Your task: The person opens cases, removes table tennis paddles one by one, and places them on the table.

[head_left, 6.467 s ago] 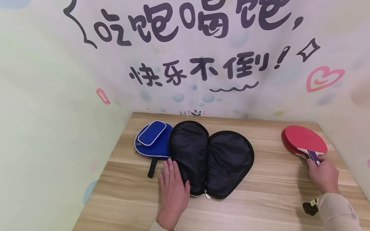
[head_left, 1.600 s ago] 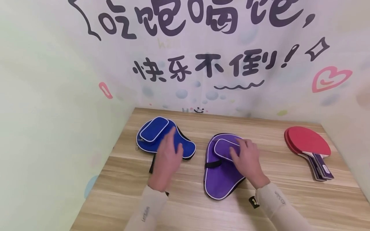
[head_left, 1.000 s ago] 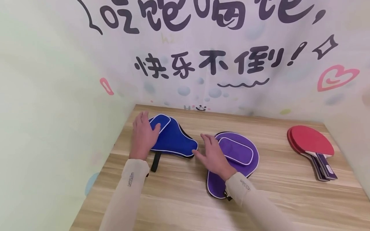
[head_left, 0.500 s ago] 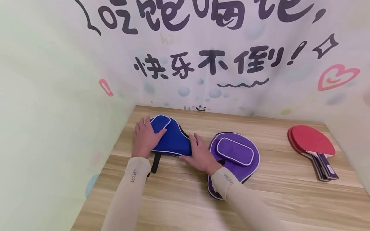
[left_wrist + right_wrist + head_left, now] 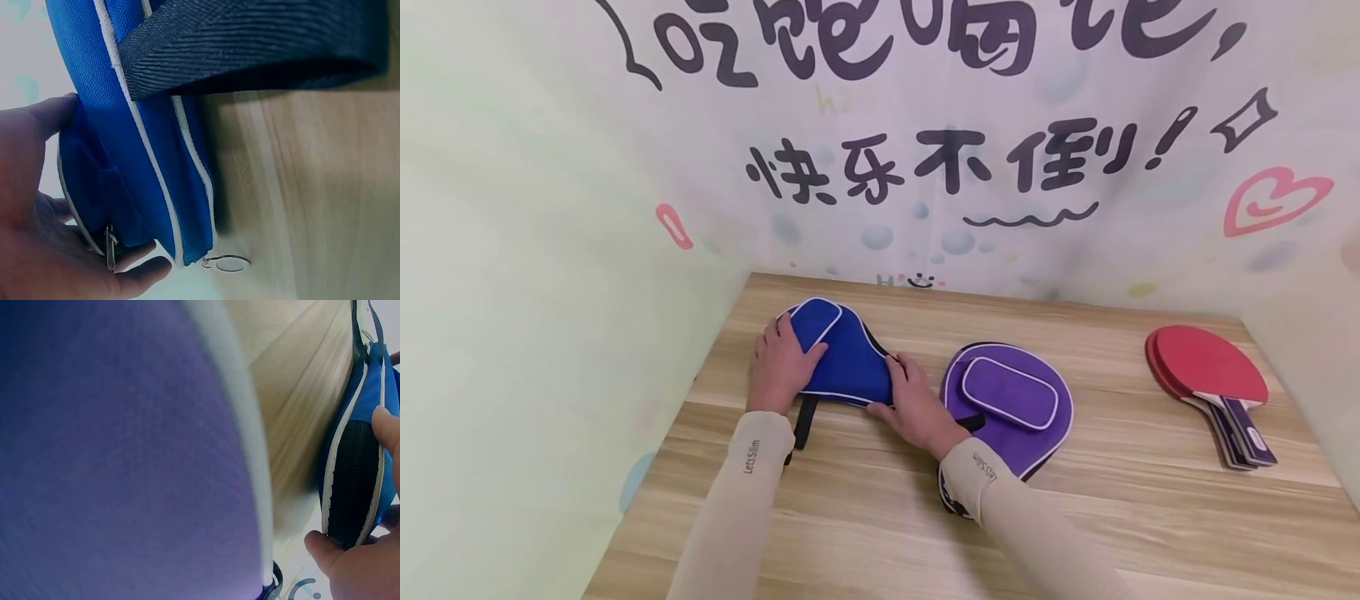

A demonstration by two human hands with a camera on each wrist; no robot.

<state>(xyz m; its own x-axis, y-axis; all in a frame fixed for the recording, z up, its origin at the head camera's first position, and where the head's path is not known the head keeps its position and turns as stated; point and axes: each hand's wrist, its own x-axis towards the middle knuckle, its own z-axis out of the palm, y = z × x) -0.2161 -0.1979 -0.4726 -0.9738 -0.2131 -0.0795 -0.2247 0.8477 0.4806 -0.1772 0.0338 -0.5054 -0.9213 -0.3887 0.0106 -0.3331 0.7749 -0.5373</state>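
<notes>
A blue table tennis racket case (image 5: 850, 362) with white piping lies at the back left of the table, its small pocket (image 5: 817, 321) facing up. My left hand (image 5: 781, 362) holds its round end; in the left wrist view the thumb and fingers (image 5: 147, 275) are about the pocket, near a zipper pull (image 5: 110, 247). At the narrow end, my right hand (image 5: 917, 407) grips the case, thumb and fingers on either side of the zipped edge (image 5: 355, 481). A closed purple racket case (image 5: 1022, 442) lies to the right, partly beneath the right forearm.
Two red table tennis rackets (image 5: 1213, 362) lie stacked at the table's right side, handles toward the front. From the blue case a black strap (image 5: 806, 422) hangs toward the front. Printed walls border the wooden table (image 5: 865, 517) at the back and both sides.
Earlier, a case lay open with black lining up and my right hand held the rackets. Later, both hands moved left from around the purple case and took hold of the blue case.
</notes>
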